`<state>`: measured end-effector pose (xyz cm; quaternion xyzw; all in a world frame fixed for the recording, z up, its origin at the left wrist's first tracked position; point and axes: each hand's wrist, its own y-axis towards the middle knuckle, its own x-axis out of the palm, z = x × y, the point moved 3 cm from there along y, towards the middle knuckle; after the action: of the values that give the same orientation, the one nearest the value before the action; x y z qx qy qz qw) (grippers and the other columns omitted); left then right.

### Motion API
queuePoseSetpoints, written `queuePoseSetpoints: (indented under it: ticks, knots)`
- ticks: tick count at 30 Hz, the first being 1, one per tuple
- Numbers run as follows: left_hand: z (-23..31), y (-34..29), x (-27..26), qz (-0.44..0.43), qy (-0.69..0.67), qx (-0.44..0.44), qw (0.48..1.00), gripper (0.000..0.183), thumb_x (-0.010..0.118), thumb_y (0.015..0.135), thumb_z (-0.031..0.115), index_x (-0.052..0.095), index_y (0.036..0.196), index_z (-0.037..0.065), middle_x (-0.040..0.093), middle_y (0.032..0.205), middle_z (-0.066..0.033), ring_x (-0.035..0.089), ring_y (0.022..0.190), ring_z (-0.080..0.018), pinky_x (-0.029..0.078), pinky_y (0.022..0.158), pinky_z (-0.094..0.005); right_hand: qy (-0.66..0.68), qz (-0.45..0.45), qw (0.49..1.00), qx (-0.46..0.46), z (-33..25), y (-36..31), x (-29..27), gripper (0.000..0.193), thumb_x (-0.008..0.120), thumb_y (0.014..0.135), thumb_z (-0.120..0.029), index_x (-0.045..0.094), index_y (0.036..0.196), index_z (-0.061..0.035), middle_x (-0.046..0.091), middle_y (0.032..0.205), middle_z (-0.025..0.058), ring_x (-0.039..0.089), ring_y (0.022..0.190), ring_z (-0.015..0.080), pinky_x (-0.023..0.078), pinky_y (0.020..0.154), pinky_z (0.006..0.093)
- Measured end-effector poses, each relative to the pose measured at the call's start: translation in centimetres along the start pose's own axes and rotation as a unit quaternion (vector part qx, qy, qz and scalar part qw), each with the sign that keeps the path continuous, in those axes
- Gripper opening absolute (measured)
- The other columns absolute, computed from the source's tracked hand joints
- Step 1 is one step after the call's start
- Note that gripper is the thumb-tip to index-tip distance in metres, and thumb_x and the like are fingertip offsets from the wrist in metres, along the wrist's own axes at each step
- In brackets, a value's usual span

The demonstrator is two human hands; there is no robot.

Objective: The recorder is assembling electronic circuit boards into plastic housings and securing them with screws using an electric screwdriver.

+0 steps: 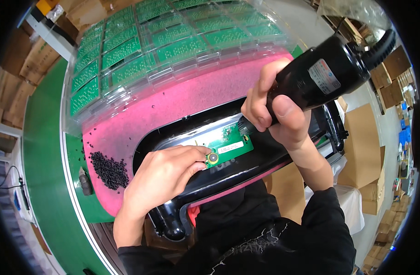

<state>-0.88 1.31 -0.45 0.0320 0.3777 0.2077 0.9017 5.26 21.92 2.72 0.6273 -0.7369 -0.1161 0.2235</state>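
A green circuit board with a white label and a round component lies inside a long, glossy black plastic housing. My left hand is closed at the board's left end, its thumb and fingertips beside the round component. My right hand is wrapped round a thick black electric screwdriver, held tilted. Its narrow end points down and left, close to the board's upper right edge. The very tip is hard to make out against the dark parts there.
The housing rests on a pink mat, with a heap of small black screws at its left. Behind, clear plastic trays hold several green boards. A small dark tool lies on the green tabletop. Cardboard boxes stand right.
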Motion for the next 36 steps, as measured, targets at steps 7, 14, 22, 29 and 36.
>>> queuePoseSetpoints:
  ticks: [7,14,22,29,36]
  knots:
    - [-0.4,0.0,-0.2,-0.036,-0.014,-0.055,0.998,0.007,0.066,0.084,0.001,0.06,0.086,-0.002,0.072,0.105,-0.0117,0.065,0.06,-0.0259,0.053,0.058,-0.0333,-0.061,-0.005,0.998,0.017,0.7,0.4,0.6,0.05,0.066,0.088,-0.031,0.044,0.118,0.0018,0.046,0.056,0.0017,0.042,0.044,0.0103,0.035,0.043,0.0245]
    - [-0.4,0.0,-0.1,-0.009,0.014,-0.019,1.0,0.008,0.068,0.085,0.004,0.065,0.092,0.0,0.072,0.099,-0.0104,0.067,0.064,-0.0267,0.054,0.06,-0.0338,0.022,-0.016,0.999,-0.024,-0.7,-0.2,1.1,0.046,0.058,0.093,-0.041,0.045,0.118,-0.0048,0.046,0.056,0.0002,0.042,0.044,0.0112,0.037,0.046,0.0284]
    - [0.5,-0.1,-0.9,0.084,-0.021,0.065,0.994,0.014,0.075,0.078,0.003,0.069,0.09,-0.001,0.068,0.073,-0.0118,0.066,0.065,-0.0285,0.052,0.059,-0.0343,0.152,-0.101,0.981,-0.069,-4.9,-1.0,3.9,0.046,0.062,0.091,-0.051,0.044,0.115,-0.0159,0.056,0.064,-0.0023,0.053,0.05,0.0111,0.045,0.058,0.0299]
    - [0.6,-0.3,-1.1,0.088,-0.012,0.08,0.993,0.015,0.075,0.077,0.001,0.067,0.089,-0.001,0.064,0.072,-0.0117,0.063,0.063,-0.0286,0.05,0.057,-0.0351,0.134,-0.088,0.984,-0.071,-4.9,-1.3,4.8,0.048,0.065,0.089,-0.053,0.043,0.114,-0.0176,0.057,0.063,-0.0032,0.053,0.048,0.0104,0.046,0.056,0.0292]
    - [0.6,-0.2,-1.1,0.1,-0.024,0.057,0.993,0.015,0.074,0.078,0.001,0.065,0.089,-0.001,0.063,0.072,-0.0121,0.063,0.063,-0.0292,0.05,0.057,-0.035,0.114,-0.089,0.987,-0.063,-4.6,-1.1,5.4,0.052,0.069,0.086,-0.053,0.043,0.113,-0.0175,0.057,0.063,-0.0032,0.051,0.046,0.0095,0.044,0.051,0.0282]
